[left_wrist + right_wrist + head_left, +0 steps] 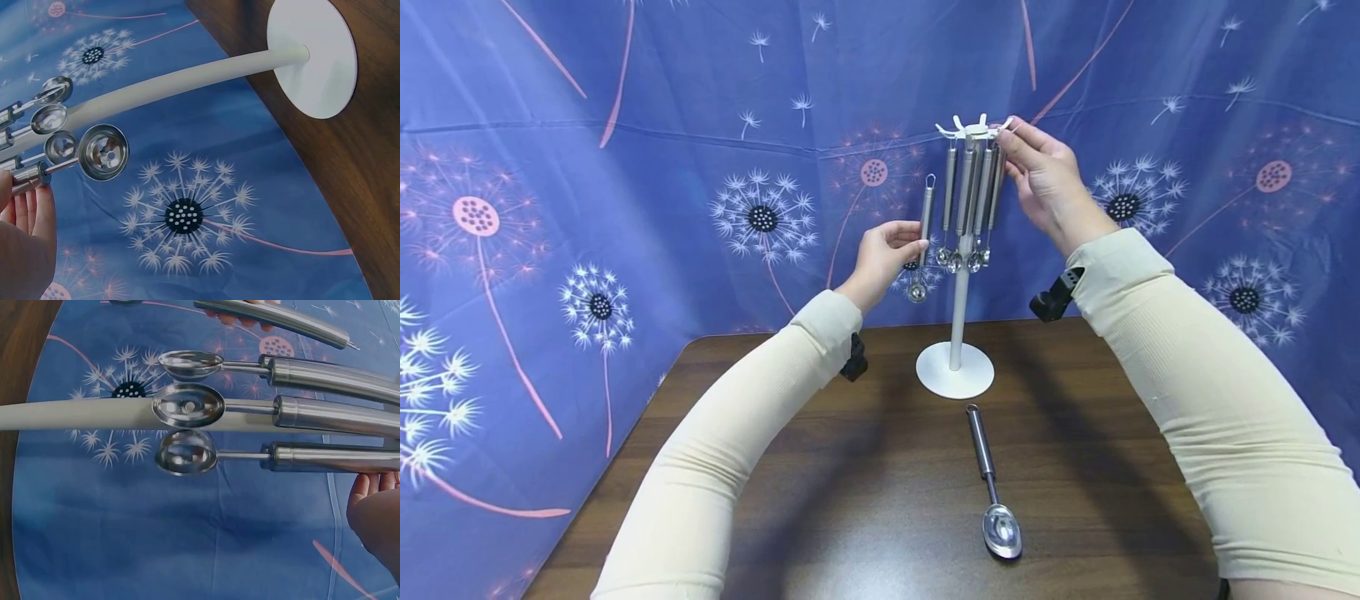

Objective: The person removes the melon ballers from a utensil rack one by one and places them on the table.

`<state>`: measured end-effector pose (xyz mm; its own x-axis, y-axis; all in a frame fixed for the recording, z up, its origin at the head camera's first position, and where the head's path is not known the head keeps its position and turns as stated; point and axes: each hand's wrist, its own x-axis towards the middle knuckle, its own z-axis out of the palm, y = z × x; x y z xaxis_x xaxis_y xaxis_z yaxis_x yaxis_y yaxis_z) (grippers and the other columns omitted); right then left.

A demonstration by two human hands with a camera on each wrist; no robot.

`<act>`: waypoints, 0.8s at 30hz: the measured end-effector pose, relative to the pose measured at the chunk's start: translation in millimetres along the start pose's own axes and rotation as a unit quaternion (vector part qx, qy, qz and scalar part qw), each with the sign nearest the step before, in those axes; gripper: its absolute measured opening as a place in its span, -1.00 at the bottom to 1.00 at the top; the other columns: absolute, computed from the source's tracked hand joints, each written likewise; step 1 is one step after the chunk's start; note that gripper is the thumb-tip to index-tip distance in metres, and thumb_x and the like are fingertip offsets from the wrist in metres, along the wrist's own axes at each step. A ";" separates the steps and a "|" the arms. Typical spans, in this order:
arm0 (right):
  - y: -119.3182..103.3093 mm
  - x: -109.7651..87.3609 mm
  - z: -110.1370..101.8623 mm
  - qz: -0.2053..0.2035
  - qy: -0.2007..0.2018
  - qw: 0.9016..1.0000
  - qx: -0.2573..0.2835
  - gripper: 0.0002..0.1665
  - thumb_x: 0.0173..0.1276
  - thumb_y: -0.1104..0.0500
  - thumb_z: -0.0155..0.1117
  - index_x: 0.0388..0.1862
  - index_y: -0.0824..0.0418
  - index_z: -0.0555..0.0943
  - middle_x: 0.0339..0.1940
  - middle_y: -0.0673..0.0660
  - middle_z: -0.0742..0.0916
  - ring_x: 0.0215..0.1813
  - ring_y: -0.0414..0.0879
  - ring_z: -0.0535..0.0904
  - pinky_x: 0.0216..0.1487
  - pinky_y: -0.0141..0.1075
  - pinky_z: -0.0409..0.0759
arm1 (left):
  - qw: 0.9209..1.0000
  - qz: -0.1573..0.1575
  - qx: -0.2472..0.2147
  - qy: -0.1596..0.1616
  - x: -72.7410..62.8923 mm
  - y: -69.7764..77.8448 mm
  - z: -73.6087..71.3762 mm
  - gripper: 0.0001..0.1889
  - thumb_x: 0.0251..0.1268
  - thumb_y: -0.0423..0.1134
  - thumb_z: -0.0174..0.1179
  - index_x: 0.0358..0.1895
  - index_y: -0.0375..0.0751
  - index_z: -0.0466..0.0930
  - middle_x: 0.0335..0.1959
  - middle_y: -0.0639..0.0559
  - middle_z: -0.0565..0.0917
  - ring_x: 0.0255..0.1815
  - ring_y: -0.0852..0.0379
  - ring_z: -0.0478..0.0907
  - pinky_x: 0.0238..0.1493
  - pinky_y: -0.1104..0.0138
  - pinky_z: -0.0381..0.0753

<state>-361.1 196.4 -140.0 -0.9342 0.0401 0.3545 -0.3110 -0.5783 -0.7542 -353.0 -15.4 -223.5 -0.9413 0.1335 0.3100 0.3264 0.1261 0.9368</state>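
Observation:
My left hand (886,257) pinches the handle of a steel melon baller (927,215) just left of a white hanging stand (961,312). This melon baller hangs bowl down, and a small hole shows in its round bowl (103,153) in the left wrist view. My right hand (1043,179) is up at the stand's top, thumb and fingers pinching the end of a right-hand hook. Several steel scoops (966,192) with tube handles hang from the hooks. In the right wrist view, fingertips of the right hand (378,500) show beside the nearest hanging handle (331,457).
On the brown wooden table (850,467), a larger steel scoop (1002,529) lies in front of the stand's round white base (955,382), its handle toward the base. A blue dandelion-print cloth (685,208) hangs behind the table and along its left side.

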 end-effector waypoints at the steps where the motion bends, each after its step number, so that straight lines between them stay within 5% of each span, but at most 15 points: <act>1: 0.2 0.0 -0.5 -0.002 -0.003 1.000 -0.002 -0.09 0.15 0.38 0.44 0.45 0.37 0.23 0.35 0.23 0.50 0.05 -0.15 0.57 0.15 -0.40 0.48 | 1.000 -0.002 0.001 -0.001 -0.4 -1.3 0.1 -0.68 0.29 -0.35 0.26 0.10 -0.28 0.59 -0.01 -0.18 0.66 0.00 0.03 0.64 0.06 0.33 0.70; 10: -1.8 -0.1 -3.1 -0.005 -0.022 1.000 -0.008 -0.13 0.21 0.37 0.39 0.46 0.35 0.22 0.46 0.20 0.39 0.30 -0.14 0.42 0.37 -0.38 0.30 | 1.000 -0.010 0.016 -0.004 -1.7 -8.7 0.9 -0.67 0.29 -0.34 0.27 0.11 -0.26 0.60 0.00 -0.16 0.67 0.00 0.02 0.65 0.00 0.36 0.72; 17: -3.9 -1.6 -9.5 -0.003 -0.023 0.999 0.038 -0.20 0.23 0.42 0.35 0.43 0.38 0.25 -0.10 0.14 0.76 -0.06 -0.15 0.66 0.20 -0.34 0.48 | 0.999 -0.025 0.025 -0.010 -6.7 -15.9 -1.0 -0.67 0.29 -0.31 0.27 0.12 -0.22 0.59 0.00 -0.11 0.67 0.01 0.06 0.64 0.05 0.35 0.70; 24: -5.3 -2.2 -10.5 -0.026 -0.005 0.999 0.038 -0.51 0.22 0.43 0.34 0.17 0.41 0.54 -0.27 0.16 0.80 -0.14 -0.10 0.71 0.04 -0.34 0.62 | 0.999 -0.031 0.030 -0.024 -12.7 -18.5 1.4 -0.66 0.29 -0.31 0.27 0.12 -0.23 0.59 -0.01 -0.11 0.66 0.01 0.06 0.64 0.03 0.39 0.71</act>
<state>-359.2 208.0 -142.6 -0.9152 0.0632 0.3980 -0.3442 -0.6361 -0.6906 -347.0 -18.0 -245.0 -0.9549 0.1705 0.2432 0.2744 0.1938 0.9419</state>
